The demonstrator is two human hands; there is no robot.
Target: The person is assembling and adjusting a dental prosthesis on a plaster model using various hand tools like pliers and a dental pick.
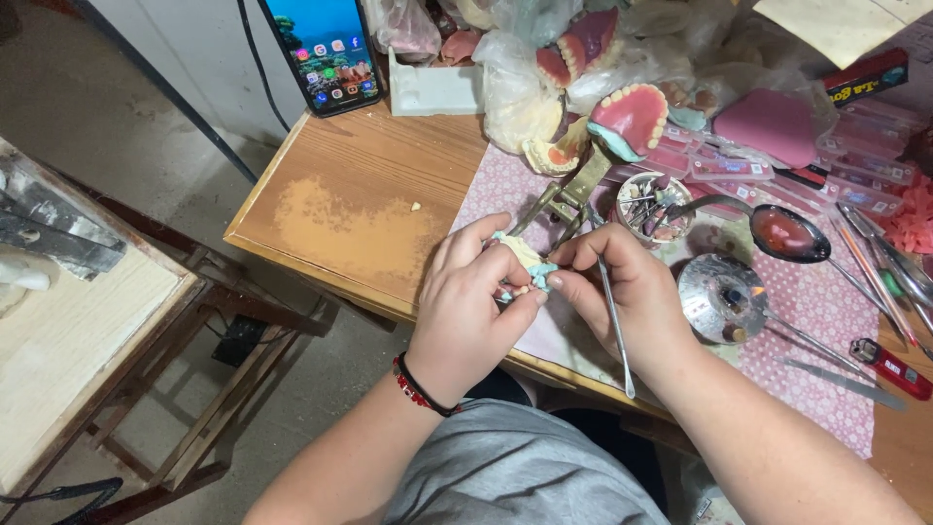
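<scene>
support comes from your left hand [465,309], fingers curled shut around the small dental cast [525,264] held above the table edge [321,261], so your right hand [622,292], fingers pinched on the slim metal tool [612,316], can steady against it.

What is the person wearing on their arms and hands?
Both arms are bare, with no sleeves and no gloves. The left hand has a thin bracelet of red beads with a black band on its wrist. The right hand wears nothing.
</scene>
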